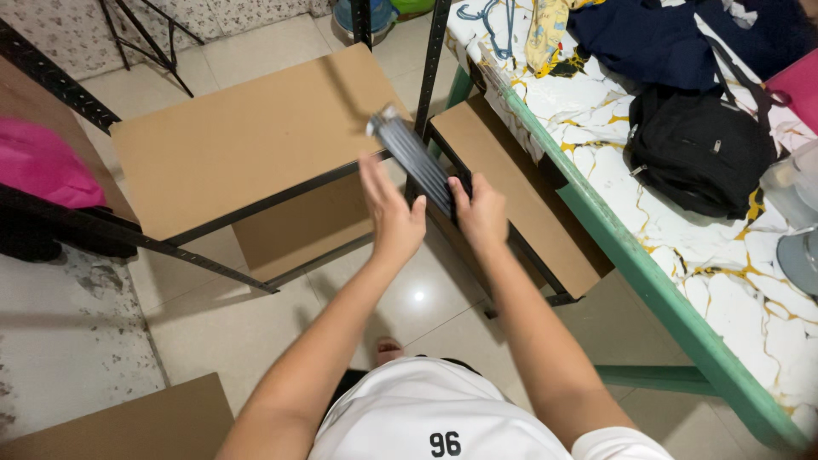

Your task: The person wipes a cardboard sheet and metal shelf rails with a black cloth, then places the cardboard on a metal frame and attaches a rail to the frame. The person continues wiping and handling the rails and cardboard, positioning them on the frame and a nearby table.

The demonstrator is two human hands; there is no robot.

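Observation:
A bundle of black metal rack rails [415, 156] slants up and away from me, blurred at its far end. My right hand [480, 209] grips the bundle's near end. My left hand [391, 210] is open, fingers straight, its palm flat against the bundle's left side. Under the hands stands a black metal shelf frame [256, 206] with brown board shelves [247, 136] at two levels.
A green-edged table [648, 281] with a marble-patterned top stands at the right, holding a black bag [700, 149], dark clothes [656, 38] and a clear container [797, 183]. A pink object [38, 162] sits at the left. Another brown board [128, 426] lies on the tiled floor at the lower left.

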